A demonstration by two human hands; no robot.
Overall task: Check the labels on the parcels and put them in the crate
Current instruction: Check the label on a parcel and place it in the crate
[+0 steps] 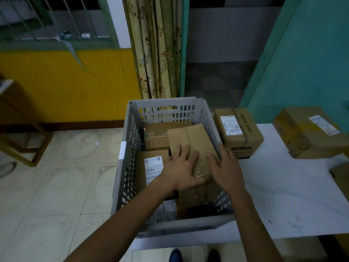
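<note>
Head view. A grey perforated plastic crate (130, 148) stands at the left end of a white marble-patterned counter (279, 195) and holds several brown cardboard parcels. The uppermost, a long taped cardboard parcel (190, 140), lies tilted across the others, plain side up. The left hand (182, 168) rests flat on its near end, fingers straight and spread, thumb along the near edge. The right hand (225, 167) lies against the parcel's right side next to the crate wall, fingers extended and relaxed; neither hand is clenched. Beneath, at the crate's left, a labelled cardboard parcel (151, 167) shows a white shipping label face up, and a further brown parcel (160, 135) lies toward the far wall. On the counter just beside the crate's right wall stands a small taped cardboard box (238, 131) with a white label on top; a larger labelled cardboard box (309, 131) sits well apart to the right.
</note>
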